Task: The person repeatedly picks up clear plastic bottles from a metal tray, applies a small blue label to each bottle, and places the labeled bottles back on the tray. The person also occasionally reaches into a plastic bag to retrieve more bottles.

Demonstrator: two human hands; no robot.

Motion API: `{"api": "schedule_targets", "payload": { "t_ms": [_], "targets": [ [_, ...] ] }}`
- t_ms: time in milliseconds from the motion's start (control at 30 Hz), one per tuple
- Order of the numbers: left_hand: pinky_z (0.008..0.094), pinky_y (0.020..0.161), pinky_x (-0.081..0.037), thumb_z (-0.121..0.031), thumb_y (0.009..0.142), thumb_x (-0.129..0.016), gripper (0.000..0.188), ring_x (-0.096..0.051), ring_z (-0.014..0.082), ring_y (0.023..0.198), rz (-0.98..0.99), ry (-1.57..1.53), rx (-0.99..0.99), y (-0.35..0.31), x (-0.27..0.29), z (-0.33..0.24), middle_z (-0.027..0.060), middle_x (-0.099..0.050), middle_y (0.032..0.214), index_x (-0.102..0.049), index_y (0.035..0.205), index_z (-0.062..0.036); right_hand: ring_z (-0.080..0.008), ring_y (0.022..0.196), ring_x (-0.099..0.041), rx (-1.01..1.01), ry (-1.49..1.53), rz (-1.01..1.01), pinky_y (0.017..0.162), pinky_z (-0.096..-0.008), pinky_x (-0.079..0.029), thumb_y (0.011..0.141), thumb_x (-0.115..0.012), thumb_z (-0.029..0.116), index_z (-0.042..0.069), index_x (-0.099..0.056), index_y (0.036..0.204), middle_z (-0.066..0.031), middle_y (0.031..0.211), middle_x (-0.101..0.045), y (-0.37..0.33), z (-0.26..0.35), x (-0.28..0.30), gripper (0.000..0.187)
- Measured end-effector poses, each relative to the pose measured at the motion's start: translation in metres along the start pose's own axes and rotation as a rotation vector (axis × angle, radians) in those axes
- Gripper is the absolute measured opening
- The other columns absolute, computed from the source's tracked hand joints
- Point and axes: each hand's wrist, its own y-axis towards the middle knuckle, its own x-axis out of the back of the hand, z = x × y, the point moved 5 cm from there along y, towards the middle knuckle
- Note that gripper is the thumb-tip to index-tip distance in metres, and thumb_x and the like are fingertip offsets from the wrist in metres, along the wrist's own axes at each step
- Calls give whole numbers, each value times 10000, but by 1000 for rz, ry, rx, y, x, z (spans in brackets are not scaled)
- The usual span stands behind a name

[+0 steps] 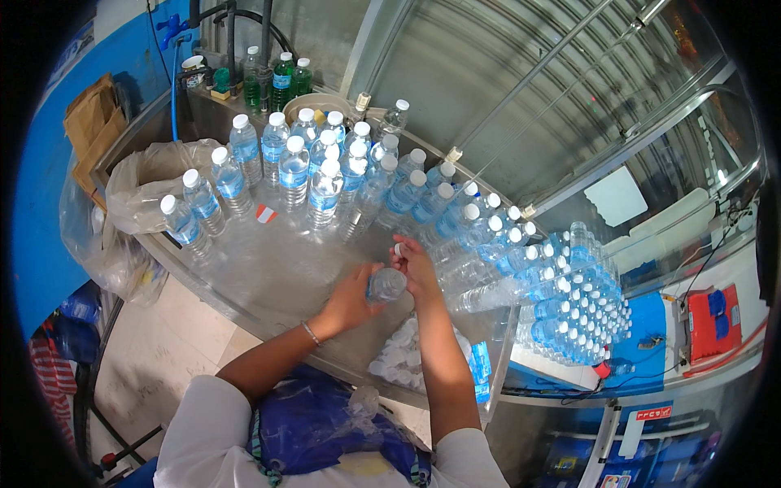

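Observation:
My left hand [355, 299] is wrapped round a clear plastic bottle [387, 285], tilted so that its base end shows. Close beside it, my right hand [419, 272] pinches a white cap [399, 250] between its fingers. Whether the cap touches the bottle's neck, I cannot tell. Below my right forearm lies a bag of white caps [397, 358] on the metal counter [268, 281]. Blue labels [481, 370] lie to the right of that forearm. Beyond my hands stand capped water bottles [325, 195] with blue labels, in several rows.
Many more bottles [569, 301] crowd the right side. A clear plastic bag [150, 187] hangs over the counter's left edge. Green-filled bottles [282, 84] and a round bowl [313, 104] stand at the back. A red-and-white piece [265, 213] lies on the counter.

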Motion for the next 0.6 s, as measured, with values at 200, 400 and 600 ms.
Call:
{"api": "schedule_targets", "payload": {
  "t_ms": [200,400,600],
  "targets": [
    [486,908,-465,-88,728,-728,735,-530,458,1105,-513,127,-117,45,51,22,235,-468,1280,-364,1361,-9,-118,686,-544,-65,107,25,608,-251,-483,961,-473,55,16,-510,1285,-86,908,-597,1,12,1,329],
    [460,832,-502,-176,764,-770,665,-605,417,1018,-335,166,10,97,35,48,211,-563,1211,-438,1329,-64,-200,813,-607,467,-916,15,759,-299,-523,927,-543,84,9,-603,1229,-147,1057,-641,-50,45,-8,317],
    [436,830,-505,-205,729,-801,594,-624,384,1025,-36,34,-123,98,2,39,192,-655,1083,-532,1248,-101,-288,1030,-633,1097,-1212,-26,885,-336,-507,889,-629,94,42,-637,1203,-144,1203,-637,-141,70,-63,318]
  ]
}}
